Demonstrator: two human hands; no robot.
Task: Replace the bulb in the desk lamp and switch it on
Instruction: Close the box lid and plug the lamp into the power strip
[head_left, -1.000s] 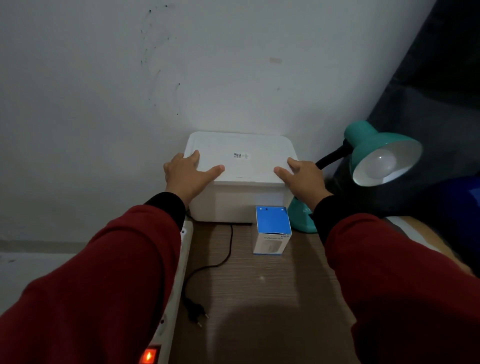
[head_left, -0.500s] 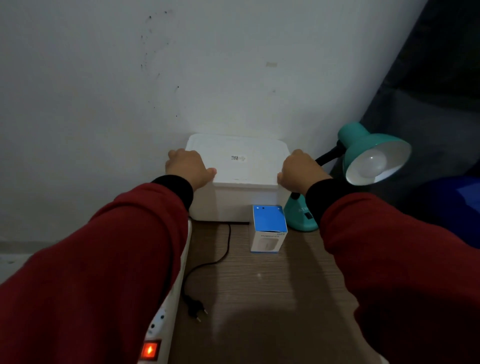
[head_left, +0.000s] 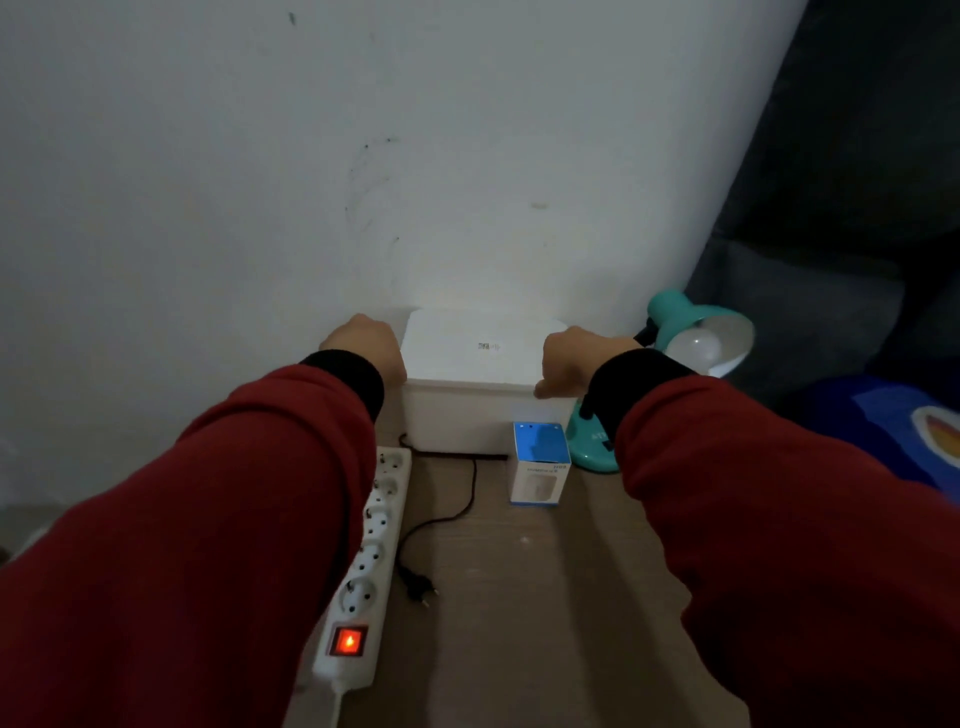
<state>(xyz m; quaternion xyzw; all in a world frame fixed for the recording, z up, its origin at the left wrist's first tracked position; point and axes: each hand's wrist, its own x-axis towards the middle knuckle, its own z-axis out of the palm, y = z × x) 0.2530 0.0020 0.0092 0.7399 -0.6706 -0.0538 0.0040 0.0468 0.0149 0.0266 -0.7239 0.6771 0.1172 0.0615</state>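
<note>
Both hands grasp the white box at frame centre, left hand (head_left: 363, 349) on its left edge, right hand (head_left: 574, 364) on its right. The teal desk lamp (head_left: 691, 343), old bulb (head_left: 698, 347) in, stands centre right. Lift evenly, clear of the blue bulb carton (head_left: 540, 462).

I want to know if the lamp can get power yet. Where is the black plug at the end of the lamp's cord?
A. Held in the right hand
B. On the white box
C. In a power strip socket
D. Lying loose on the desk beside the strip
D: the black plug lies loose on the desk beside the power strip, in none of its sockets.
</note>
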